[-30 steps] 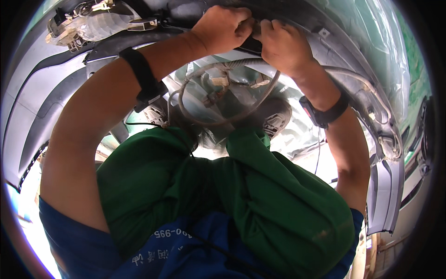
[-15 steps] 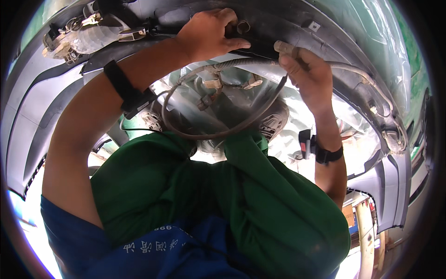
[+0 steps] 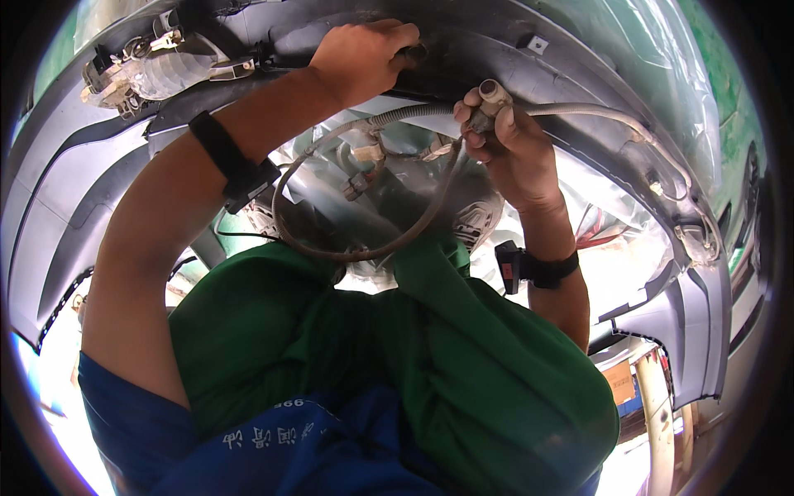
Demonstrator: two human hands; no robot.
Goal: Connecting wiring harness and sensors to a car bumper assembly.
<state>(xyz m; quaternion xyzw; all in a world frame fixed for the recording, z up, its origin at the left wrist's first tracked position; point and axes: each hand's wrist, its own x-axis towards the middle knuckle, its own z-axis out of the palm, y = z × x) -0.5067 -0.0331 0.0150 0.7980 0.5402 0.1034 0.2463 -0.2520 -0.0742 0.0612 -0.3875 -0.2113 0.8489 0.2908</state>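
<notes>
My right hand [image 3: 523, 157] pinches a small, dusty cylindrical sensor [image 3: 494, 95], its round end tilted up. A thin dark cable loop [image 3: 364, 255] hangs below the sensor and sweeps round to the left. At the inner face of a dark car bumper [image 3: 488, 41], my left hand [image 3: 364, 59] has its fingers curled at a round socket [image 3: 416, 55], which they partly cover. The left thumb is hidden. Between socket and sensor there is a short gap. Behind the sensor runs a ribbed wiring conduit [image 3: 405, 113].
A dusty lamp [image 3: 169, 73] is fixed at the bumper's left, another small lamp [image 3: 697, 244] at its right. Loose connectors [image 3: 357, 185] dangle from the harness. My green-trousered knees [image 3: 488, 355] are close below. Clear plastic sheeting [image 3: 670, 74] lies beyond the bumper.
My right hand has moved left and turned the sensor's round end upward. The left hand's fingers have curled in over the socket, and the cable loop has shifted left.
</notes>
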